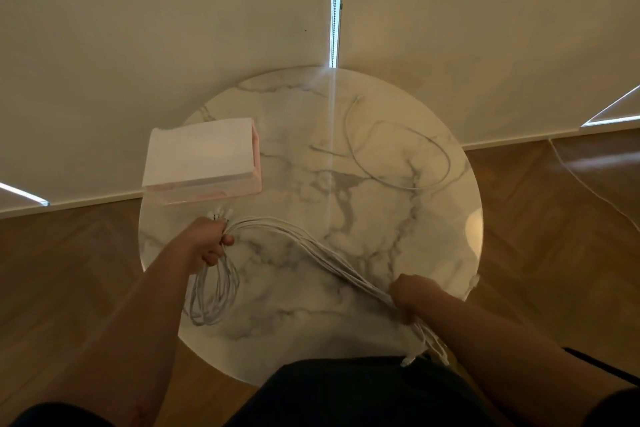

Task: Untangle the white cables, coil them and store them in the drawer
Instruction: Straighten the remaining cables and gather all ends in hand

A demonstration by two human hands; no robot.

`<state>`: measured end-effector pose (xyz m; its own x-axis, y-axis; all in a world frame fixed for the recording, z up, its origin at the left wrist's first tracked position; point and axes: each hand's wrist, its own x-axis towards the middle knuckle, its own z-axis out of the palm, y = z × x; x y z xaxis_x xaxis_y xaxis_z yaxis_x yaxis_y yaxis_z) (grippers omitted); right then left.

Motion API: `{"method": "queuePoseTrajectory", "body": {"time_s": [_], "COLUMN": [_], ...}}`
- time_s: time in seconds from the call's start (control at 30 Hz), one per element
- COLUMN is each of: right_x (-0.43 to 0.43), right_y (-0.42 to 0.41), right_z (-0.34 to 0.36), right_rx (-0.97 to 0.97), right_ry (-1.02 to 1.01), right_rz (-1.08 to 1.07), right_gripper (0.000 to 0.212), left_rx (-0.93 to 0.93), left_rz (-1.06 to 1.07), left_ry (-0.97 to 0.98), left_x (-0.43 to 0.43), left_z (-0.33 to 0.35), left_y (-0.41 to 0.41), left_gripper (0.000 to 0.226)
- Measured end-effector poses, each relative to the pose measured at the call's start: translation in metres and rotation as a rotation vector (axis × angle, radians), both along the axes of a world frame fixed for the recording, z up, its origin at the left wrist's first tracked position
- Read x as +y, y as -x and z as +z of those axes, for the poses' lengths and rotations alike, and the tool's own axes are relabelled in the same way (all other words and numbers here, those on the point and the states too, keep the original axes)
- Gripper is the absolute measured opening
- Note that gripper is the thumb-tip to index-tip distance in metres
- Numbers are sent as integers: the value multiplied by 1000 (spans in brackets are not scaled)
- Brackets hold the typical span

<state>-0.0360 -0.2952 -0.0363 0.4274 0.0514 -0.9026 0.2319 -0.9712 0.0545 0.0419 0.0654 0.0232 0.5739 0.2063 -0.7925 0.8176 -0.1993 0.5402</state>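
White cables: thin, smooth, looped strands

No text, label, brand, number or sign can be read anywhere; the white box shows blank faces.

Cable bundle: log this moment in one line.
left hand grips cable bundle by plugs | right hand grips bundle farther along | loose cable lies on table | drawer unit on table, far-left

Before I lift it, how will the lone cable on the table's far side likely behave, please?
Probably floppy: the cable lies in loose curves. Likely light, being thin. It may slide easily on the glossy table.
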Motion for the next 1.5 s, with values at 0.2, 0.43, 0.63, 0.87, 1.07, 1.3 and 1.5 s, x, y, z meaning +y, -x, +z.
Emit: {"method": "queuePoseTrajectory", "body": {"time_s": [0.2, 0.43, 0.63, 0.87, 1.07, 1.3, 1.5], "right_x": [-14, -16, 15, -21, 1, -12, 7], "right_y": [0, -19, -23, -21, -44, -27, -61], "right_z": [7, 19, 15, 16, 24, 25, 32], "right_rx": [-103, -79, -312, -163, -161, -43, -105], "right_ry": [-51, 90, -185, -2, -106, 28, 53], "right_rz": [-82, -82, -98, -77, -52, -48, 128], "right_gripper": [39, 70, 40, 32, 68, 35, 101], "left_rx": [-20, 32, 32, 59, 72, -57, -181], "left_rz": [72, -3, 38, -70, -86, 8, 206], "left_ry": [173, 219, 306, 347, 336, 86, 283], "left_x": [-7, -22, -22, -59, -81, -72, -59], "left_z": [2, -2, -1, 7, 6, 1, 13], "left_y": [-9, -10, -10, 4, 9, 8, -2], "left_gripper": [25, 23, 25, 30, 32, 26, 30]}}
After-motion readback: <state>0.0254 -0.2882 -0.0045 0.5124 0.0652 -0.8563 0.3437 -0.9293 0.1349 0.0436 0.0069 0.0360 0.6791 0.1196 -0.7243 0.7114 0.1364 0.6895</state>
